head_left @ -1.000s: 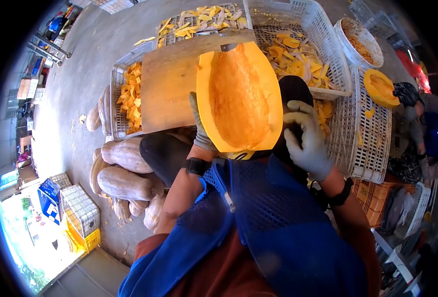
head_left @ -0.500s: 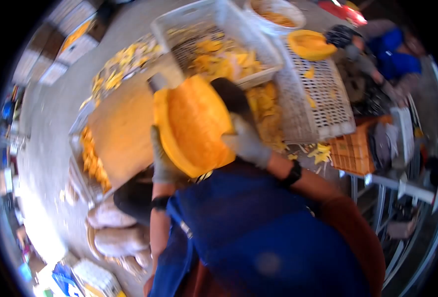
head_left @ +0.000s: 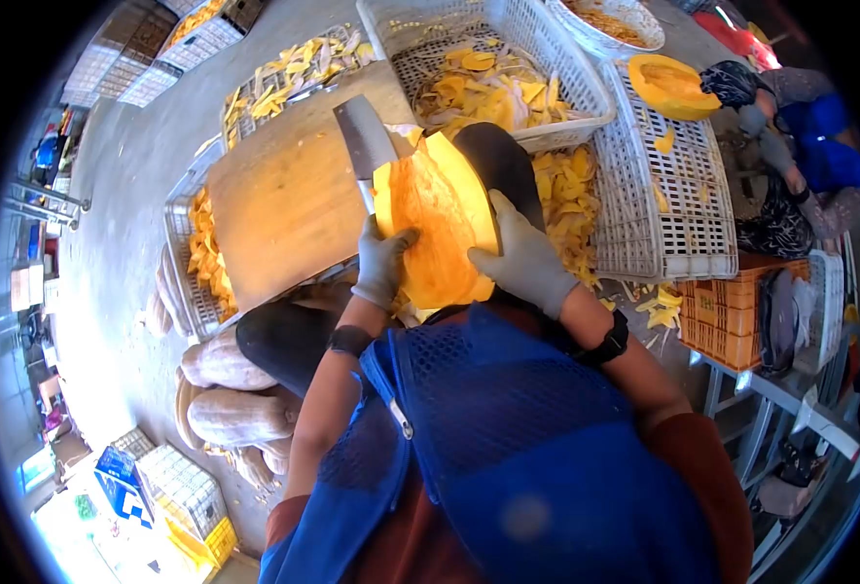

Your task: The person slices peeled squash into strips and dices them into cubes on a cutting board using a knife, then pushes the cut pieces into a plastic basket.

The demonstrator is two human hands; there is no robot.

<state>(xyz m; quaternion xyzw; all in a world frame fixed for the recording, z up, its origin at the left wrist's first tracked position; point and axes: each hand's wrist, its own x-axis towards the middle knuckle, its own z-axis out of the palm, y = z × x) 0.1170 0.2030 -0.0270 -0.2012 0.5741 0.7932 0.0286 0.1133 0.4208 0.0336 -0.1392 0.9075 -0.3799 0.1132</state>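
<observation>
A peeled, hollowed pumpkin half [head_left: 435, 219] is between my hands, its scooped orange inside facing up toward me. My left hand [head_left: 383, 261] grips its left edge, thumb over the inner face. On the opposite side, my right hand [head_left: 525, 258] holds the right edge, fingers against the outer wall. Both hands wear grey gloves. A cleaver [head_left: 365, 136] lies at the right side of the wooden board [head_left: 289, 200], its handle running down beside the pumpkin half. Orange pumpkin pieces [head_left: 206, 248] show in the crate under the board.
A white crate [head_left: 586, 122] of peelings stands ahead. An upturned crate [head_left: 659, 185] to the right bears another pumpkin half [head_left: 671, 86], near a co-worker's gloved hand [head_left: 775, 148]. Unpeeled pumpkins [head_left: 240, 414] lie on the floor at left. An orange crate [head_left: 732, 321] stands at right.
My view has shifted and sharpened. The pumpkin half has turned and tilted in my hands. My left thumb now rests over its inner side, and my right hand sits further along its edge.
</observation>
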